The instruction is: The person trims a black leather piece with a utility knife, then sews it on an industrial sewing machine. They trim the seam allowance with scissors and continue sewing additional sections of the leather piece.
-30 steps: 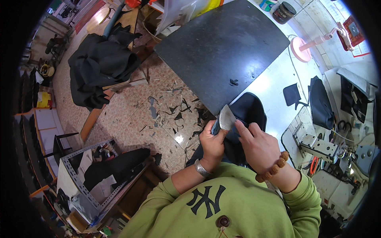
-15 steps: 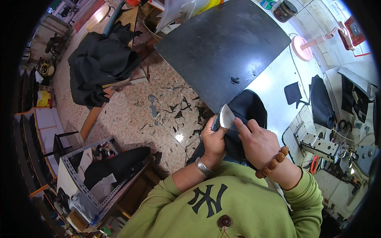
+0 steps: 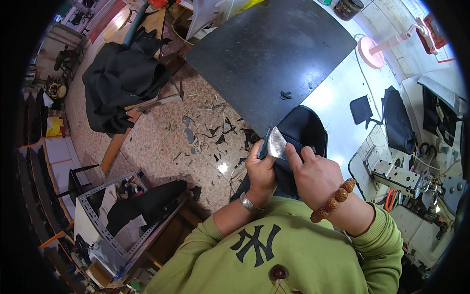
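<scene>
A broad, pale metal blade [image 3: 276,144], likely a leather knife, lies against a dark blue-grey piece [image 3: 263,149]. My left hand [image 3: 261,174] is closed around this dark piece, its thumb beside the blade's lower edge. My right hand [image 3: 316,171] is closed, its index finger laid along the blade; the fingers curl under and any handle is hidden. Just beyond my hands a black, round-ended leather-like panel [image 3: 306,130] rests at the table edge, running down toward my lap. How it joins the dark piece cannot be made out.
A black mat [image 3: 274,54] covers the white table's left part, with a small black scrap [image 3: 285,95] on it. To the right are a pink stand [image 3: 371,52], black pieces [image 3: 399,122] and a sewing machine [image 3: 391,171]. Offcuts [image 3: 215,137] litter the floor; a metal-framed bin [image 3: 105,215] stands left.
The blade has shifted slightly left and turned a little against the dark piece, my right hand moving with it. My left hand keeps its hold. The whole view has shifted slightly.
</scene>
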`<state>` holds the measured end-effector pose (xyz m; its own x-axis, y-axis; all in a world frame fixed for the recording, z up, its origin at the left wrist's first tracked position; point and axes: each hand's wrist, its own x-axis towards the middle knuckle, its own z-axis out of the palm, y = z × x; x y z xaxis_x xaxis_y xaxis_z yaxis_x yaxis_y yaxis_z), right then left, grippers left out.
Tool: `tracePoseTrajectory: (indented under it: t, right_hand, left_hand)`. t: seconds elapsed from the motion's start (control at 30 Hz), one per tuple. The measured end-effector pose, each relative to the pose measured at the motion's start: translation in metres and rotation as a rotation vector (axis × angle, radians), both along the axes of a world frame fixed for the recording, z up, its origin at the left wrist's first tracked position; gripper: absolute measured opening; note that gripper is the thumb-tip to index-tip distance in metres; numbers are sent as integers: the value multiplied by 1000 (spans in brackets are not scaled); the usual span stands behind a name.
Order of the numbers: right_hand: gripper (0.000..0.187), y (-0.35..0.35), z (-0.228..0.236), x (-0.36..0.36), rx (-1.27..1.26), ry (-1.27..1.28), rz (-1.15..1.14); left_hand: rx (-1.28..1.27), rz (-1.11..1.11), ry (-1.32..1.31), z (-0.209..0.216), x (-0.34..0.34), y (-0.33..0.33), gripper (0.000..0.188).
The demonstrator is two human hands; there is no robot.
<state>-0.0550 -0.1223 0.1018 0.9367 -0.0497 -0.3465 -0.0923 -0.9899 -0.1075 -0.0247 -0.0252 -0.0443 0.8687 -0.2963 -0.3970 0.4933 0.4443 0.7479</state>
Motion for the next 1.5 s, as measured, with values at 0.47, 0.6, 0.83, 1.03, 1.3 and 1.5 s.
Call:
tracePoseTrajectory:
  t: [0.47,0.6,0.83,1.03,1.3,1.5]
  right_hand:
    - [50,-2,-9,1,-3,4,-2]
    - [45,-6,-13,2,16,-20,20]
    - [43,-7,-18,2,23,-67,16]
    - [49,-6,-19,3,9,-33,-8]
    - [43,-6,-31,13,-28,-117,-29]
    - [45,-16,-39,26,-26,-211,-68]
  left_hand:
    - [90,-30,-99,-15,0,2,24]
    - [85,-34,-112,-17,0,1,23]
    - [108,-29,-129,-20,1,1,22]
    - [162,-71,-177,-19,3,3,26]
    - [2,-15,-61,-11,2,-1,24]
    - [40,-9,-56,0,7,0,20]
